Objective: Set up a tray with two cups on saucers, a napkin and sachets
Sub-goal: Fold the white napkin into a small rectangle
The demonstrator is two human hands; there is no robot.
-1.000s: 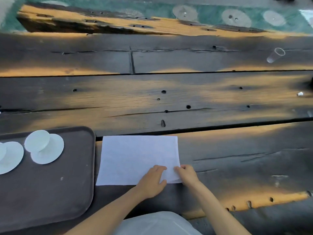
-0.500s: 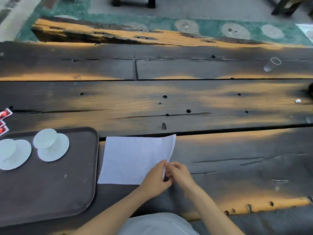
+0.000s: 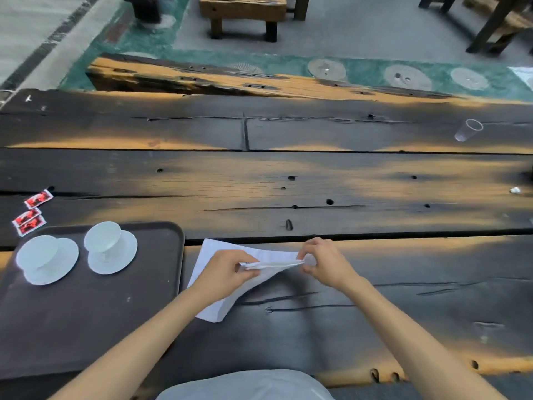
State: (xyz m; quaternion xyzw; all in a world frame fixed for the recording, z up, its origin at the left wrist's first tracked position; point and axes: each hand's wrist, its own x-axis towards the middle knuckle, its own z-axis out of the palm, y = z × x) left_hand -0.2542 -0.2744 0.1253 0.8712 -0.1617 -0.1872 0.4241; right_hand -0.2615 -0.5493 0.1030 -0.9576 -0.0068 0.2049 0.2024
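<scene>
The left hand (image 3: pixel 227 274) hides much of the white napkin (image 3: pixel 268 265), and the sachets (image 3: pixel 30 216) beyond the tray (image 3: pixel 115 321) are too blurred to read; both hands pinch a raised fold, the right hand (image 3: pixel 324 262) at its right end. Half a second ago the napkin lay flat on the table (image 3: pixel 288 192); two cups on saucers (image 3: pixel 78 252) stand on the tray, and a clear cup (image 3: pixel 467 130) stands far right

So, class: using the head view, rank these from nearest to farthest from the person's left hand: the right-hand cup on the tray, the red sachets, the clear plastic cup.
From the left hand:
1. Right-hand cup, on the tray, just left.
2. Red sachets, on the table beyond the tray, far left.
3. Clear plastic cup, far right, across the table.
</scene>
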